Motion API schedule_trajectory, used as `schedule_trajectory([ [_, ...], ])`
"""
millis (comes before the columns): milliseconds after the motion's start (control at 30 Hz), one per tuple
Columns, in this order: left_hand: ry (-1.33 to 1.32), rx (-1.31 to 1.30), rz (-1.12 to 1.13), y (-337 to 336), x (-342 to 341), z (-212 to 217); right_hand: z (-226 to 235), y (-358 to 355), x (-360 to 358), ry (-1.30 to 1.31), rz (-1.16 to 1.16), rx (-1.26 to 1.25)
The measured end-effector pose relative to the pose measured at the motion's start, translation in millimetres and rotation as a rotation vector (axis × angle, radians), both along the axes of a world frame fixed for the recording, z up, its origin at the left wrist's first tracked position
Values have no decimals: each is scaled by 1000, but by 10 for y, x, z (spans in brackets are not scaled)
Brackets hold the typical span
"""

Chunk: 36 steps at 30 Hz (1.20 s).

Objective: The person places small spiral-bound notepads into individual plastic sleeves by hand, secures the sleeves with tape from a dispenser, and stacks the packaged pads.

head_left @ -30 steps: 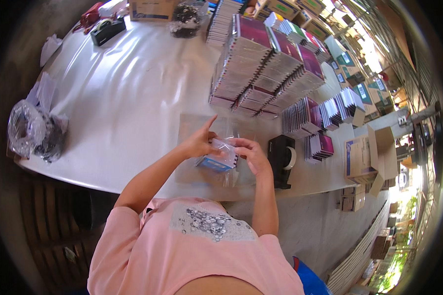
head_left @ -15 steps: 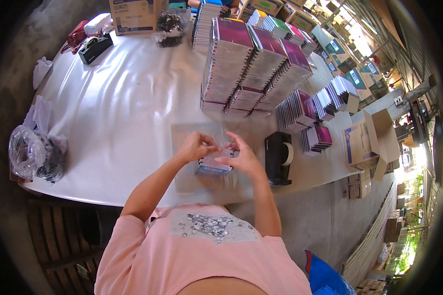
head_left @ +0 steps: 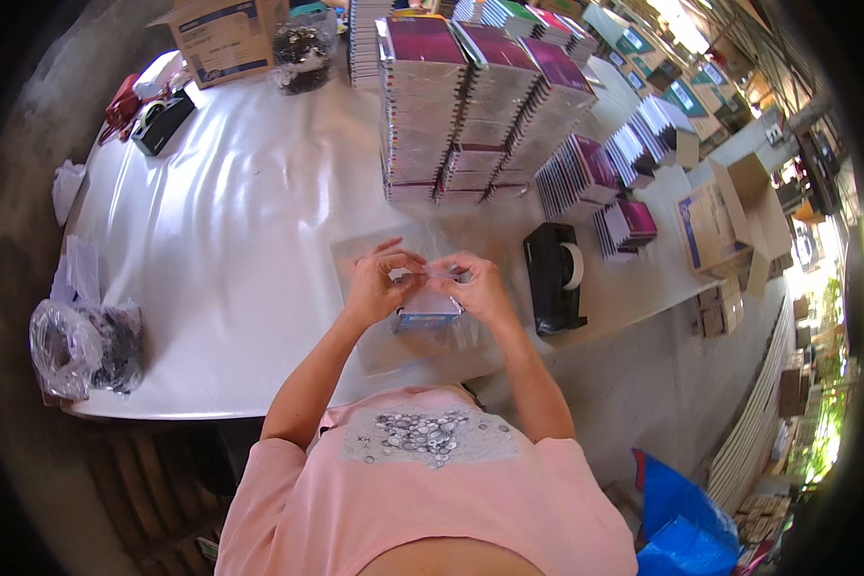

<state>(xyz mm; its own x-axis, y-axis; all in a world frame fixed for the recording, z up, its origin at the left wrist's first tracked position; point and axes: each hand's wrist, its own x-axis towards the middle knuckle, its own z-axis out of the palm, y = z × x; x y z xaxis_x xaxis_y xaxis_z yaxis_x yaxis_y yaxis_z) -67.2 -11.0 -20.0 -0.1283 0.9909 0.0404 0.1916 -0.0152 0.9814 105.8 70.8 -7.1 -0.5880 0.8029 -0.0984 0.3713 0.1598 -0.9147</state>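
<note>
A small bundle of spiral notebooks (head_left: 428, 320) with blue along its near side lies on a clear plastic sheet (head_left: 379, 357) spread on the table. Just above the bundle, my left hand (head_left: 384, 283) pinches clear plastic film with thumb and index finger, its other fingers raised. Close beside it, my right hand (head_left: 477, 291) pinches the film too, fingertips nearly meeting the left ones. Both hands partly cover the bundle's top. To the right of my right hand stands a black tape dispenser (head_left: 550, 280) with a roll of tape.
Tall stacks of purple-covered spiral notebooks (head_left: 427, 106) rise beyond my hands, with smaller notebook piles (head_left: 578, 180) to their right. A plastic-wrapped roll (head_left: 82, 348) sits at the table's left edge. Another tape dispenser (head_left: 163, 122) and a cardboard box (head_left: 223, 40) stand far left; an open carton (head_left: 715, 226) is at right.
My right hand's spread fingers have closed into a pinch, and the two hands have come together above the bundle. The whole view has shifted slightly.
</note>
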Motion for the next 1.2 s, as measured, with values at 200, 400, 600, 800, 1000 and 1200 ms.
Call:
schedule_trajectory([
  [200, 631, 72, 64, -167, 97, 284, 159, -220, -15, -212, -20, 503],
  [400, 731, 94, -15, -424, 133, 426, 363, -537, 65, -494, 67, 1007],
  [600, 1126, 349, -4, -587, 177, 28, 550, -589, 734, -297, 139, 473],
  [800, 1068, 377, 87, -535, 306, 70, -161, 160, 2050, -382, -812, 376],
  [1000, 1044, 360, 108, -521, 333, 134, -141, 341, 2135, -198, -616, -462],
  [1200, 1022, 334, 112, -542, 326, 143, -311, -186, 2334, 682, -661, -596],
])
